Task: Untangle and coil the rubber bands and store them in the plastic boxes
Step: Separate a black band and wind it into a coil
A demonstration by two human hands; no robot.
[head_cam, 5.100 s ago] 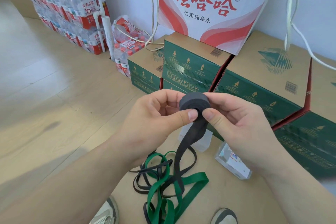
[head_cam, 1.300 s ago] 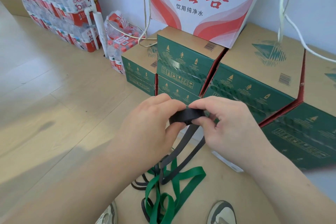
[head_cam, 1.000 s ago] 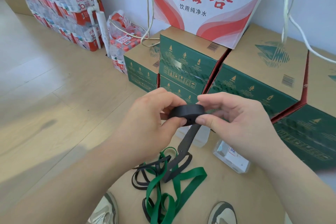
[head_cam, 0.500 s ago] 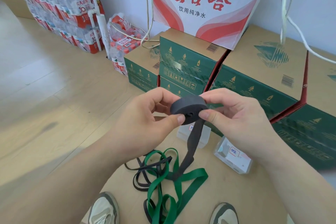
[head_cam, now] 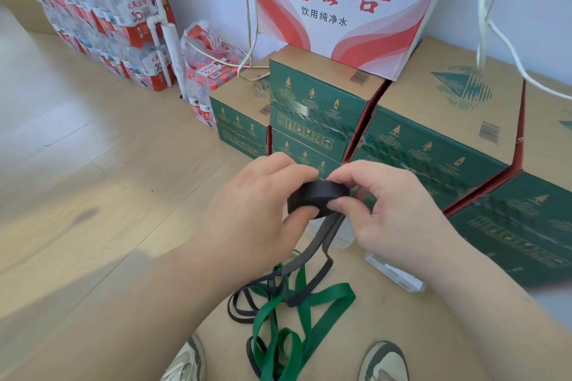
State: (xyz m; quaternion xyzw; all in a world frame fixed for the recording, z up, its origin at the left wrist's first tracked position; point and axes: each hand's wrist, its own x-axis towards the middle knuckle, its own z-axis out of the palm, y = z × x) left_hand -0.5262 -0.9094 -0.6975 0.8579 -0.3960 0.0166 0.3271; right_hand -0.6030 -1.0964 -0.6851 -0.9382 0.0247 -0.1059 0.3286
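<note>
Open wood floor (head_cam: 77, 148) to the left. Green cartons (head_cam: 433, 145) wall off front and right, close behind the hands. Cardboard surface (head_cam: 433, 334) lies below, its left edge running diagonally past the shoes (head_cam: 383, 362).

Both hands are raised over it, backs up. Left hand (head_cam: 257, 213) and right hand (head_cam: 393, 216) each pinch the black coil (head_cam: 318, 196) from opposite sides, thumbs on the near face, fingers curled over the top. Loose black tail (head_cam: 312, 260) hangs from the coil into the green band (head_cam: 297, 318); the two are tangled on the cardboard.

Clear plastic boxes (head_cam: 399, 278) are mostly hidden behind the right hand and the tail, so I can't make out any contents. Shoes are cut off at the frame bottom.
</note>
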